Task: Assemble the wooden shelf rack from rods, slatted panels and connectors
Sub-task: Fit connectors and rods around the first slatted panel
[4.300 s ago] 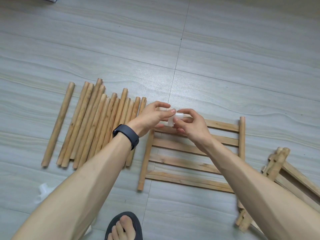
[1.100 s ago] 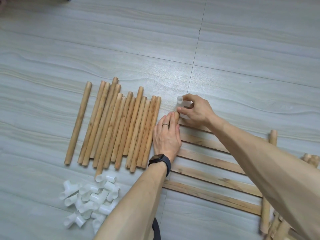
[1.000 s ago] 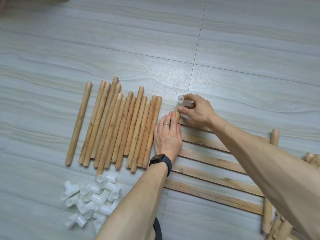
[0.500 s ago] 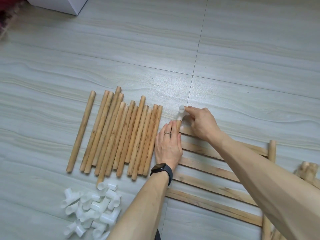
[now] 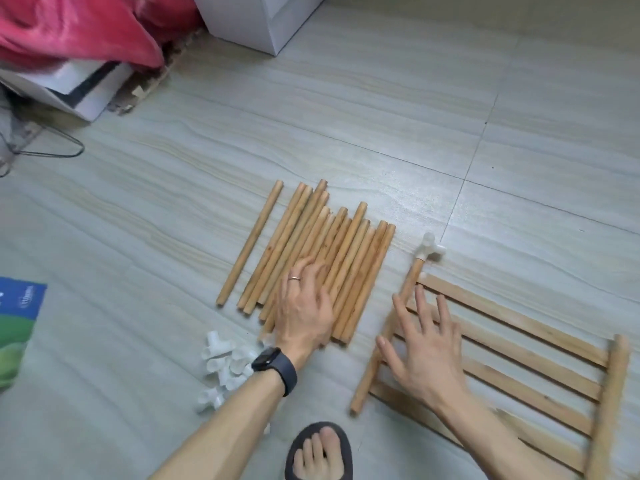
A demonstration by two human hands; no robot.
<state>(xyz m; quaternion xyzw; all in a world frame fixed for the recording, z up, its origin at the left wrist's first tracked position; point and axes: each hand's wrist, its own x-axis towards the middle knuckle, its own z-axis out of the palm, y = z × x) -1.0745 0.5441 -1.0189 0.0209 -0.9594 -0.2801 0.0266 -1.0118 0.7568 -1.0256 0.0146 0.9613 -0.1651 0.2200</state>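
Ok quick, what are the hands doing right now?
Left hand: open, fingers on the loose rods.
Right hand: open, fingers spread over the slatted panel, holding nothing.

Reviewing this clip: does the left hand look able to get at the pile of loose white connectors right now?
Probably yes. The left hand is over the rods, apparently holding nothing, and the connector pile lies uncovered on the floor right beside that wrist.

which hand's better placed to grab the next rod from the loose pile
Left. The left hand sits over the loose rods, fingers reaching onto them, so it likely only needs to curl round one. The right hand is open over the slatted panel, apart from the pile.
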